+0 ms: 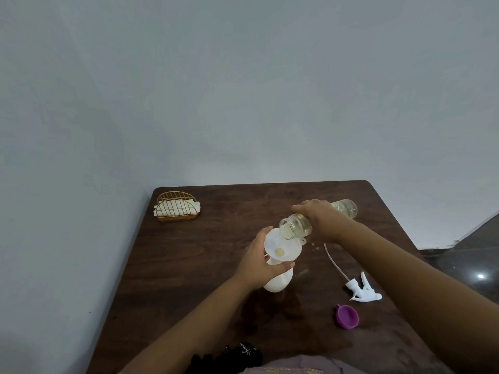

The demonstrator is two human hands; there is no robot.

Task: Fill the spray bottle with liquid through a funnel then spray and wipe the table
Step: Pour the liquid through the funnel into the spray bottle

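Over the funnel [280, 248], the mouth of a clear jar [297, 227] tips down and left, its long axis running up and right toward the far edge of the table [189, 265]. The funnel sits in the neck of the white spray bottle [278, 282], which stands near the table's middle. The left hand [260, 261] is wrapped shut around the bottle's neck just below the funnel; the right hand [321, 222] is closed over the jar's middle, so the pour falls to that hand. Right of the funnel lie the spray head [363, 291] and, nearer the person, a purple lid [347, 317]. Far left of the funnel stands a wire napkin holder [176, 207]. The wood looks wet in patches; a plain grey wall [243, 90] rises behind.
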